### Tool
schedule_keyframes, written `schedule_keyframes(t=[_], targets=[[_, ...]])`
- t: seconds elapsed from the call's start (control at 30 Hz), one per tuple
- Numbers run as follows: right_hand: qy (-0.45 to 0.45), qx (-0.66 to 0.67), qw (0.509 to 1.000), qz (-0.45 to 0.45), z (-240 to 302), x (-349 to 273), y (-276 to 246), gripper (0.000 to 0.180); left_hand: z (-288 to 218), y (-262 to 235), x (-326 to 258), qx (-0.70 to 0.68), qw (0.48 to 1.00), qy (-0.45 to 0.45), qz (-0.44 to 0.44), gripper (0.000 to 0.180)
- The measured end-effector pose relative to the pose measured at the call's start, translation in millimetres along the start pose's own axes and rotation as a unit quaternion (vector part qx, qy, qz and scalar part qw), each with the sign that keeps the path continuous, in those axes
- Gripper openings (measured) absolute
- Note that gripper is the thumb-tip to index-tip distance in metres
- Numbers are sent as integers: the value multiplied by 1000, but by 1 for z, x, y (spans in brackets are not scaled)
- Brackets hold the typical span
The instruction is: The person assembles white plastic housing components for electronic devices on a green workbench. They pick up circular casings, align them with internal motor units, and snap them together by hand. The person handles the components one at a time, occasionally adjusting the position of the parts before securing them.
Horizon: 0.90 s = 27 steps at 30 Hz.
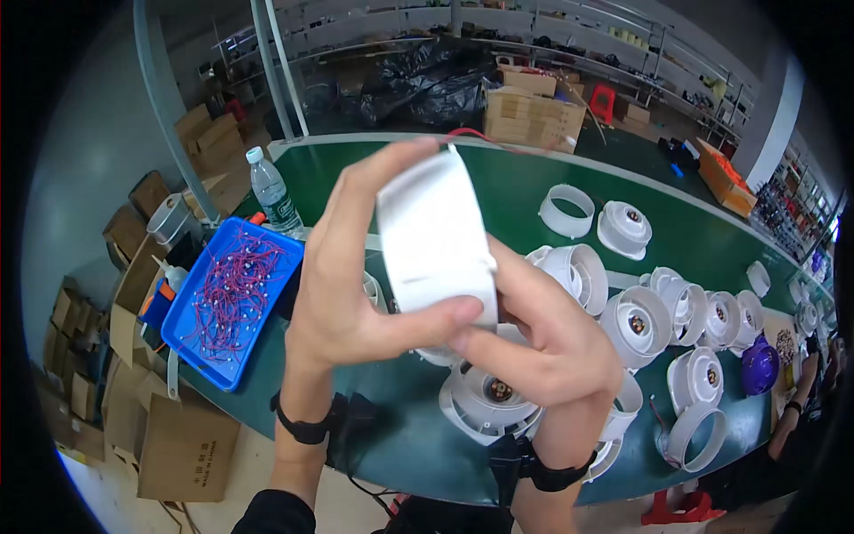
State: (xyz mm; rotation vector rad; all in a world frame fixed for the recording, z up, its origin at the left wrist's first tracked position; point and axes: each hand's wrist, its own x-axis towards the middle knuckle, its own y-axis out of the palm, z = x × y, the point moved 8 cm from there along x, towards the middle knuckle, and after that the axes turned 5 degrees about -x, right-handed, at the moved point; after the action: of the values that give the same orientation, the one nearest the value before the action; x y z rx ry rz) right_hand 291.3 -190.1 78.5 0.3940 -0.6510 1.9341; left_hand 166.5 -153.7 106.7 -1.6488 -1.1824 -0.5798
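A white round plastic housing (pixel 433 231) is held up in front of me above the bench, its curved side wall turned toward me. My left hand (pixel 356 267) wraps round its left side, fingers over the top and thumb along the lower edge. Around its lower right my right hand (pixel 543 334) is closed, with its thumb near the left thumb. A red wire (pixel 476 133) shows just beyond the housing's top. Directly below the hands stands a white housing with a round metal-dotted centre (pixel 498 388). The far side of the held housing is hidden.
A blue tray (pixel 233 372) of red and purple wires lies at the left, beside a water bottle (pixel 274 194). Several white rings and housings (pixel 636 325) cover the right of the green bench (pixel 391 445). A purple round part (pixel 761 365) sits near another person's arm (pixel 792 414).
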Motion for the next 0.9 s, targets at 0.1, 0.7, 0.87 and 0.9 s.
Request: schedule_keyframes(t=[0.1,0.7,0.87,0.9], targets=[[47,103,994,3,-6,-4,-3,55,-6,0,1,-19,999,42,-6,88],[32,631,766,-121,-37,7,-32,56,52,14,-7,-274,928,-248,50,45],[62,452,857,-238,-35,21,-10,62,106,28,-27,-371,851,-370,23,45],[64,412,876,-245,-33,20,-11,60,110,30,-31,-376,844,-381,-7,44]])
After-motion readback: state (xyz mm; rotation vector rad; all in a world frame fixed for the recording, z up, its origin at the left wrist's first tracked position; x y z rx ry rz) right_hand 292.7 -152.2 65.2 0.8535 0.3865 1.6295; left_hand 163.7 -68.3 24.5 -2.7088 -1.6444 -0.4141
